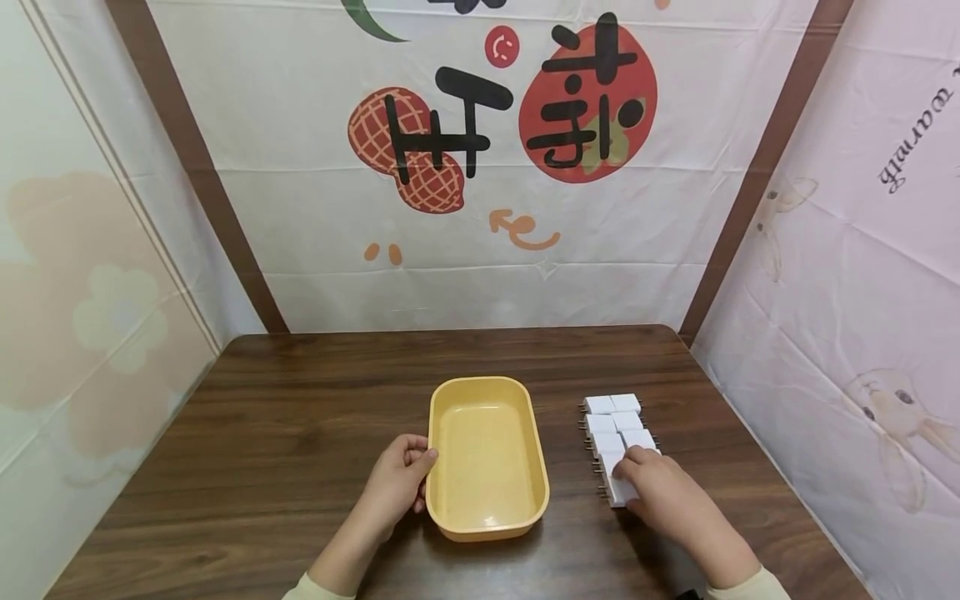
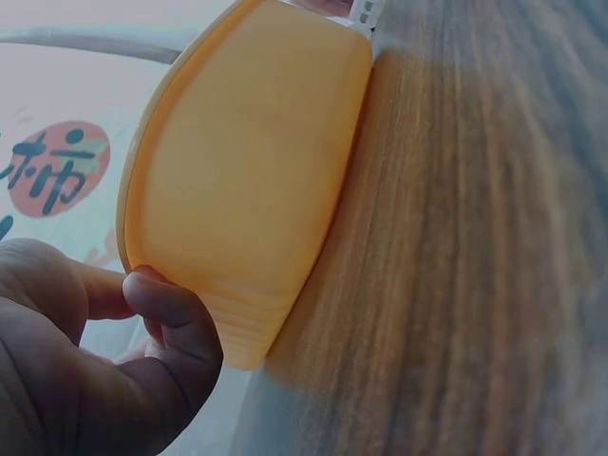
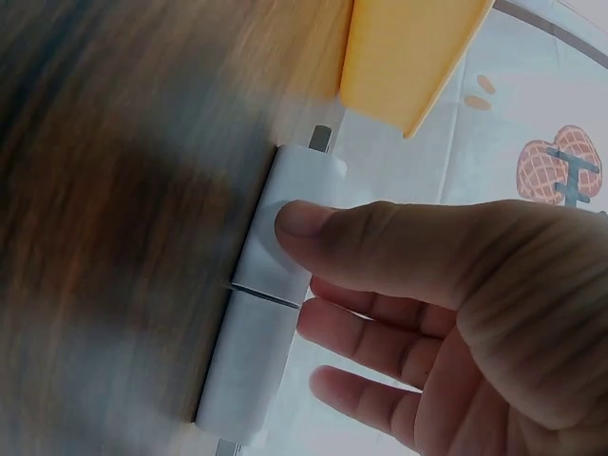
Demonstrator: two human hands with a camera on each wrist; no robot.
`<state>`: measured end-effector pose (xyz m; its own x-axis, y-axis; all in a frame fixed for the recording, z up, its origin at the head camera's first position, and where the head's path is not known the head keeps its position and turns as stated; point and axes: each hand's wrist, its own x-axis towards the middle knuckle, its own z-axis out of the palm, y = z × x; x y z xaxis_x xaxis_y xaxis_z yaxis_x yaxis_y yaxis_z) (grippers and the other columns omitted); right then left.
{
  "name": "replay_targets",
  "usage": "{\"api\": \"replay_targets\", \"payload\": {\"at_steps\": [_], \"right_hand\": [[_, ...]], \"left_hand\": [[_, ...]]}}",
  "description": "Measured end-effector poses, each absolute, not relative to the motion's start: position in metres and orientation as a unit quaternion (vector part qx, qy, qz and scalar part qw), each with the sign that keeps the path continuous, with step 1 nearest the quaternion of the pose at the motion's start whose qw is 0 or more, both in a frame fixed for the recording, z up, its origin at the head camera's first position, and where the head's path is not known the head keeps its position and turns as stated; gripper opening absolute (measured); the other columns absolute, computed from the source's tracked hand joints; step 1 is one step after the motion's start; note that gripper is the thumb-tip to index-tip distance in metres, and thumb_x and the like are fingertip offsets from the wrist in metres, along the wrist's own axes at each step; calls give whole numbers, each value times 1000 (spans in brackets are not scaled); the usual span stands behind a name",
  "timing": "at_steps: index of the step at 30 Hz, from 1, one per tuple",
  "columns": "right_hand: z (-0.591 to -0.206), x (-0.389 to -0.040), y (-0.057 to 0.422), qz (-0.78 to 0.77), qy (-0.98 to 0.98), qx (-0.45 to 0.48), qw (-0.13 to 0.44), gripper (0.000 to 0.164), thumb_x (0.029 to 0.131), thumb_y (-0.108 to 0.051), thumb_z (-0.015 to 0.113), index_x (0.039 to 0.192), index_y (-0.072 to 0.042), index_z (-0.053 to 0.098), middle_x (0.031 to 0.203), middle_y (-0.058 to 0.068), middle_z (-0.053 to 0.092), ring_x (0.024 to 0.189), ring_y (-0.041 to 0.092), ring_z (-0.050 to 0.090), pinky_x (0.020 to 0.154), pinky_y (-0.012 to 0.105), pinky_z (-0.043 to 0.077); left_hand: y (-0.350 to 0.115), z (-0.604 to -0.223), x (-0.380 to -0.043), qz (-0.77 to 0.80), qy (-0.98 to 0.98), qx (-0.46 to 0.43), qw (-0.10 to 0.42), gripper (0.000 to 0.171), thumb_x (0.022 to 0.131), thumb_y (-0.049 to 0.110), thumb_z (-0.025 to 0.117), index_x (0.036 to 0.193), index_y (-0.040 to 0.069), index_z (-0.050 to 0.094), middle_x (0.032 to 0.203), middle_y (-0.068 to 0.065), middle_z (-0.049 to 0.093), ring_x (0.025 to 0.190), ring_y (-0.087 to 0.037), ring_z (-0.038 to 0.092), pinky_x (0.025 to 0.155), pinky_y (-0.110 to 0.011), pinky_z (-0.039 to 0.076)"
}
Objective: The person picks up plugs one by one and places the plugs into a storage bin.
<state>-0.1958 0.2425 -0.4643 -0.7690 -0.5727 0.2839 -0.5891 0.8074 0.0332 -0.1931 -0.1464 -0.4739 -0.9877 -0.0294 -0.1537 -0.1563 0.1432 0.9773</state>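
While the left hand (image 1: 395, 482) pinched the yellow tray (image 1: 486, 467) at 9 o'clock, the right hand (image 1: 669, 493) touched a white block (image 1: 615, 493) off its 4 o'clock, couldn't tell if gripping. Looked like pickup time, needing a snug pinch.

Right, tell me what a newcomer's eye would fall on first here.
First, the yellow tray near the middle of the table, its left rim pinched by the left hand. Next, to its right, the white blocks with metal prongs, touched by the right hand. Behind, the pale cloth bears bold red and black prints.
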Motion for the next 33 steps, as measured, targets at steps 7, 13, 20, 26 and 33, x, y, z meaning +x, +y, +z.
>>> {"api": "replay_targets", "payload": {"at_steps": [7, 13, 20, 26, 33], "right_hand": [[-464, -198, 243, 29, -938, 317, 140, 41, 61, -12, 96, 92, -13, 70, 91, -2, 61, 80, 20, 63, 68, 37, 55], [-464, -199, 243, 30, -938, 320, 130, 40, 60, -15, 96, 91, -16, 70, 89, -5, 61, 80, 18, 63, 68, 39, 53], [-462, -200, 243, 39, -939, 323, 110, 40, 61, -15, 96, 91, -18, 70, 90, -8, 62, 83, 15, 62, 70, 39, 53], [-461, -200, 242, 42, -941, 322, 95, 39, 62, -15, 96, 93, -17, 73, 92, -8, 63, 86, 16, 63, 72, 39, 54], [-463, -202, 242, 17, -944, 319, 83, 38, 64, -19, 95, 95, -16, 74, 94, -6, 68, 86, 17, 67, 73, 41, 55]], "left_hand": [[-147, -473, -191, 650, 756, -65, 48, 26, 104, 15, 59, 123, -2, 52, 88, -14, 58, 54, -15, 51, 41, -24, 44], [-147, -473, -191, 653, 753, -65, 52, 25, 104, 16, 59, 121, -1, 52, 86, -13, 57, 55, -15, 51, 41, -24, 44], [-148, -474, -192, 652, 754, -65, 53, 25, 104, 17, 59, 120, -1, 53, 86, -12, 58, 56, -16, 51, 41, -24, 44], [-148, -473, -193, 652, 754, -64, 51, 24, 104, 17, 59, 120, 0, 53, 88, -13, 59, 56, -16, 51, 41, -24, 44], [-148, -472, -192, 657, 749, -63, 55, 23, 104, 15, 59, 119, -1, 52, 87, -13, 59, 56, -14, 51, 42, -23, 44]]}}
